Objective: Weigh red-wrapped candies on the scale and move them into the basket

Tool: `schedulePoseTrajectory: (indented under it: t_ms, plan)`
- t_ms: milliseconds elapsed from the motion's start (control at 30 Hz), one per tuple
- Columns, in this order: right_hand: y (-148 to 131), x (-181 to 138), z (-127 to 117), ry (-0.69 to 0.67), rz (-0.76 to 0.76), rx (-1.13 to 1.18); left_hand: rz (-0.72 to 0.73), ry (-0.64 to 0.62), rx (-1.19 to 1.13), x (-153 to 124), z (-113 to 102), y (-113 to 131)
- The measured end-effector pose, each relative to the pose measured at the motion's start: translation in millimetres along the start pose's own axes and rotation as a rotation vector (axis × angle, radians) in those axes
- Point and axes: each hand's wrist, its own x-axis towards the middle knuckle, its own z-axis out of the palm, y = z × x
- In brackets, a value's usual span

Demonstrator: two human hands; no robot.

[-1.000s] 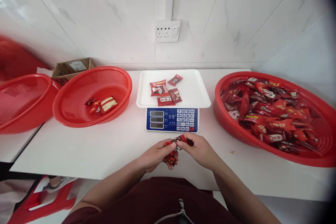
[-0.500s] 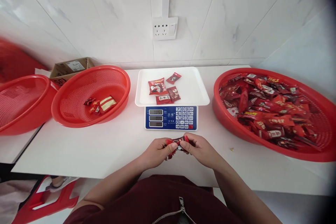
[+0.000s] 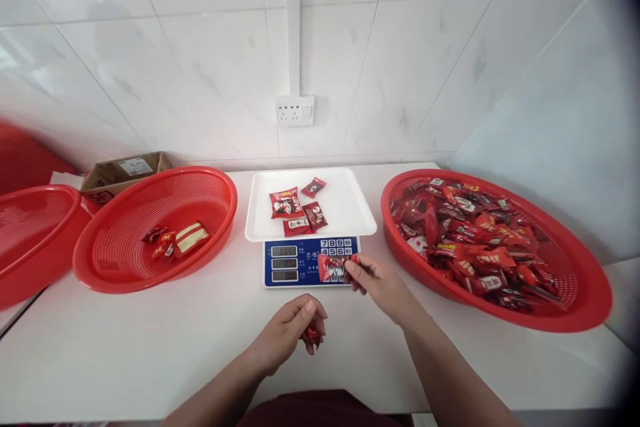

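Observation:
Over the keypad of a blue and white digital scale (image 3: 285, 283), my right hand (image 3: 377, 283) pinches a red and dark candy packet (image 3: 331, 269) by its right end. My left hand (image 3: 295, 330) is nearer to me, its fingers curled around a small red-wrapped candy (image 3: 312, 335) that is partly hidden. On the scale's white tray (image 3: 345, 207) lie a larger red packet marked LOVE (image 3: 286, 203), a dark red packet (image 3: 315, 215), another red packet (image 3: 298, 227) beside it and a small dark red one (image 3: 314, 187) apart at the back.
At the right a big red basket (image 3: 590, 280) holds a heap of wrapped candies. On the left, a red basket (image 3: 90, 260) contains several packets, with a cardboard box (image 3: 125, 170) behind it. Another red basket (image 3: 40, 240) is at the far left. A socket (image 3: 295, 111) is on the wall.
My hands were together on the candy packets and are now apart. The right hand has moved forward with one packet over the scale. The view has tilted up.

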Motion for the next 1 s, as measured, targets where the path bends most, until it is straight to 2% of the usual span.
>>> schedulePoseTrajectory:
  t_ms: [67, 167, 300, 467, 533, 700, 1000]
  plan:
    - [-7.0, 12.4, -7.1, 0.12, -0.015, 0.044, -0.01, -0.013, -0.024, -0.1, 0.4, 1.2]
    - [-17.8, 23.1, -10.4, 0.147, -0.038, 0.086, -0.029, -0.033, -0.073, -1.1, 0.9, 2.5]
    - [-20.5, 13.7, -1.1, 0.024, -0.001, -0.032, -0.041, -0.023, -0.146, -2.8, -0.5, 3.1]
    - [-10.2, -16.5, 13.7, -0.306, 0.017, -0.144, -0.022, -0.006, -0.162, -2.9, -2.1, -0.2]
    - [-7.7, -25.7, 16.7, -0.375, 0.024, -0.144, -0.019, -0.04, -0.166, -2.4, -1.1, -2.2]
    - [-1.5, -36.3, 17.5, -0.383, 0.056, -0.147, -0.058, -0.081, -0.191, -0.9, 2.7, -5.2]
    - [7.5, -38.5, 31.4, -0.443, -0.015, -0.185, -0.032, 0.061, -0.164, -1.3, 2.8, -5.2]
